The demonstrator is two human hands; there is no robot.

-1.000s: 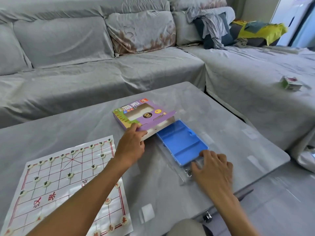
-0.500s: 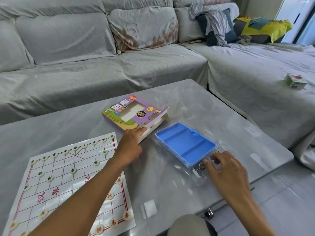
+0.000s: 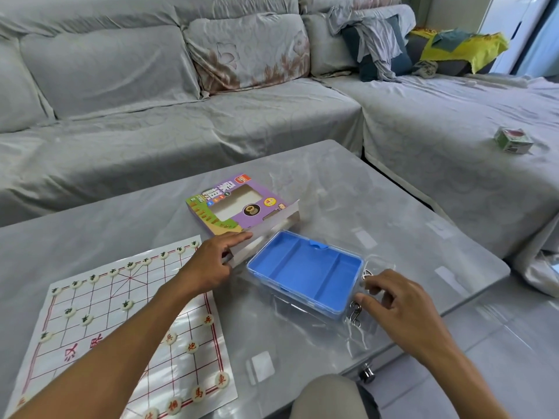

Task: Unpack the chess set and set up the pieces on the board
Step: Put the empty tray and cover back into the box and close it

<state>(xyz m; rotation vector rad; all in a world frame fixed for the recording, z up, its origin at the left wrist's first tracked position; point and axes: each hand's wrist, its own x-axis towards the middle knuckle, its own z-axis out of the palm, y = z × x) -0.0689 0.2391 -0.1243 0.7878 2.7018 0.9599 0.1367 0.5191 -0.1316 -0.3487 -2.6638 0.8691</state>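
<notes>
Left forearm enters from 7 o'clock and runs up to the left hand (image 3: 208, 264), just left of frame centre; index finger stretched toward 2 o'clock, its tip lying on the open white flap of the purple game box (image 3: 239, 204), thumb tucked under the flap edge, so the flap is pinched lightly. The box lies flat on the grey table (image 3: 378, 207) at 12 o'clock from that hand, window side up. Right forearm comes from 5 o'clock; right hand (image 3: 399, 300) with fingers curled, tips pinching the clear plastic sleeve (image 3: 357, 328) and the small metal ring clips (image 3: 355, 313) at the 4 o'clock end of the blue tray (image 3: 305, 273). The tray sits empty, inside the sleeve, just at 4 o'clock of the box flap. The paper board (image 3: 90, 316) lies at 8 o'clock on the table, round pieces (image 3: 127, 304) standing on its lines, dark-lettered on the far rows, red-lettered near. A small carton (image 3: 512, 142) rests on the sofa (image 3: 181, 137) at 2 o'clock.
</notes>
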